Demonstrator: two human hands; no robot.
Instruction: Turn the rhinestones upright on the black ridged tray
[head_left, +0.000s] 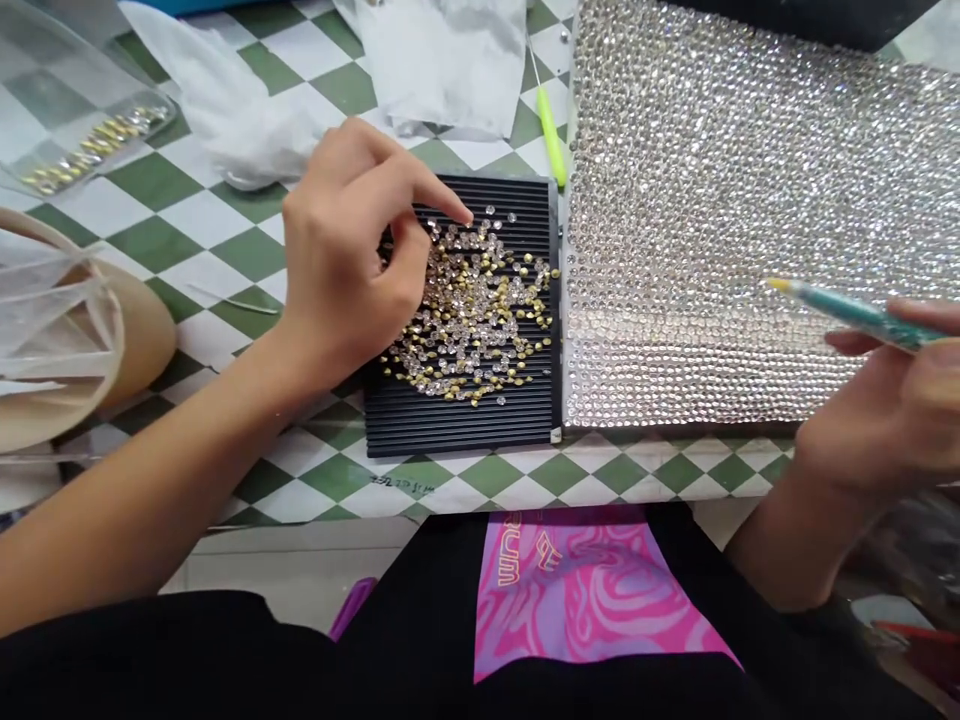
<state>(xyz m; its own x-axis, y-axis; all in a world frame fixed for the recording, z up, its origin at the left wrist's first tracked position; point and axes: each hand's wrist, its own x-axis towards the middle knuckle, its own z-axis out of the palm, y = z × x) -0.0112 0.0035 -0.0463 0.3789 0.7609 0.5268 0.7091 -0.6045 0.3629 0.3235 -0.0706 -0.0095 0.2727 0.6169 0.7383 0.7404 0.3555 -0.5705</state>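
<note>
My left hand (pixel 352 240) is over the ridged black tray (pixel 450 430), index finger stretched out and thumb apart from it. The fingertip is at the upper edge of a pile of loose rhinestones (pixel 472 340), some clear side up, others showing gold backs. Nothing shows between that finger and the thumb; the other fingers are curled out of sight. On the right, my right hand (pixel 892 400) grips a teal pencil (pixel 862 312), its yellow tip pointing left over a panel covered in rows of rhinestones (pixel 720 200). Whether the tip touches the panel I cannot tell.
A lime-handled awl (pixel 551 140) lies by the panel's left edge. White plastic bags (pixel 442 60) and a clear bag of gold stones (pixel 90 150) are behind. A large tape roll (pixel 142 330) stands at left. The green-and-white checked tabletop (pixel 487 480) ends near my lap.
</note>
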